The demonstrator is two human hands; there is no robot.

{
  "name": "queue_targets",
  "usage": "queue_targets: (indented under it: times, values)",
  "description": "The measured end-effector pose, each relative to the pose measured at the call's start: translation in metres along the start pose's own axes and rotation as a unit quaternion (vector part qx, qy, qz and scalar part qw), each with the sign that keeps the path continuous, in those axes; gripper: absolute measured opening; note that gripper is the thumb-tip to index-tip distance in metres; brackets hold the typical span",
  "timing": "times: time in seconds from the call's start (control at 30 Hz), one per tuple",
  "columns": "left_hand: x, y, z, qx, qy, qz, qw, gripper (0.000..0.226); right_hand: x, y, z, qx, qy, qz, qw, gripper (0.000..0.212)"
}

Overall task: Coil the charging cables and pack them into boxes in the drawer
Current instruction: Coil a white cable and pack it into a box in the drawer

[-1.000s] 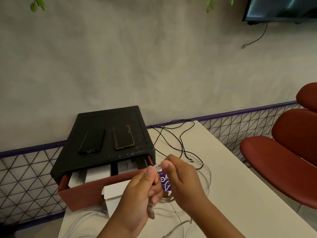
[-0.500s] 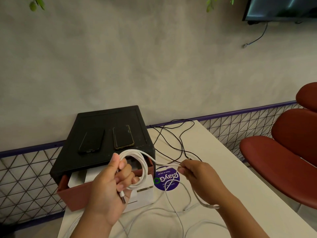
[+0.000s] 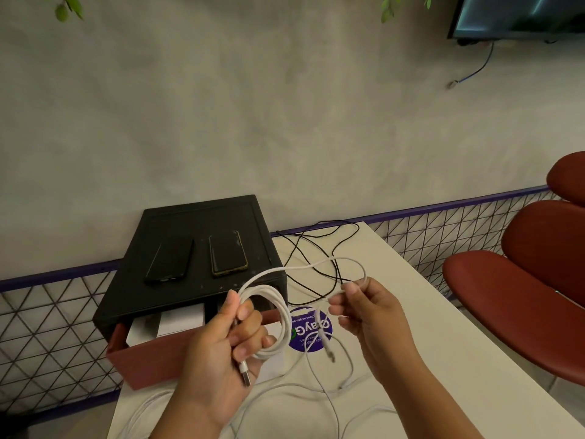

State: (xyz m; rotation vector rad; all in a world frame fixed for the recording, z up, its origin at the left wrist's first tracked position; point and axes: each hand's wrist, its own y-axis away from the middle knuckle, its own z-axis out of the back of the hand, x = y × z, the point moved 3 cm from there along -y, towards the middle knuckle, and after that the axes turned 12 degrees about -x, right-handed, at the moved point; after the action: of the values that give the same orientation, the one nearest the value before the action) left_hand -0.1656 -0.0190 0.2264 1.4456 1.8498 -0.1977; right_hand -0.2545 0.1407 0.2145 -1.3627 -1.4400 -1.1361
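While the left hand holds a round bundle of white cable, the winding step looks nearly done to me. Its fingers are curled tight round the loops with the thumb on top. The big plug pokes out under the hand at six o'clock. The right hand is at three o'clock from the bundle. It pinches the loose part of the cable between thumb and first finger, and its other fingers are bent loosely and hold nothing. A short piece runs from the bundle up toward one o'clock, bends, and comes down to that pinch.

The next move, I guess, is to bring this last bit round onto the bundle and then lay the bundle in a box. The red drawer stands open at nine o'clock from the left hand, under the black cabinet. White boxes sit in it. The loops could spring apart if the grip gets loose.

Some things are hard to see. The left hand covers part of another white box on the table. I cannot tell if the boxes in the drawer are full. A small plug hangs below the right hand, but I cannot tell which cable it ends. More white cables run off the bottom edge at six o'clock, so I cannot count them.
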Motion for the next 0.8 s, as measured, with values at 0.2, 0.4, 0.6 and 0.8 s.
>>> queue_targets:
  times: [0.2, 0.4, 0.6, 0.8]
  values:
    - [0.006, 0.001, -0.002, -0.014, 0.007, 0.018, 1.000, 0.035, 0.004, 0.009, 0.001, -0.101, 0.128, 0.210, 0.964, 0.013]
    - [0.016, 0.003, -0.005, 0.001, -0.015, 0.022, 1.000, 0.034, 0.007, 0.018, -0.004, -0.120, 0.198, 0.302, 0.925, 0.025]
    - [0.008, 0.004, -0.004, 0.003, 0.009, 0.020, 1.000, 0.032, 0.010, 0.010, -0.006, -0.030, 0.069, 0.126, 0.989, 0.021]
    - [0.013, -0.010, 0.008, 0.153, 0.053, 0.016, 0.987, 0.039, -0.003, 0.011, -0.011, 0.068, -0.077, -0.075, 0.992, 0.024]
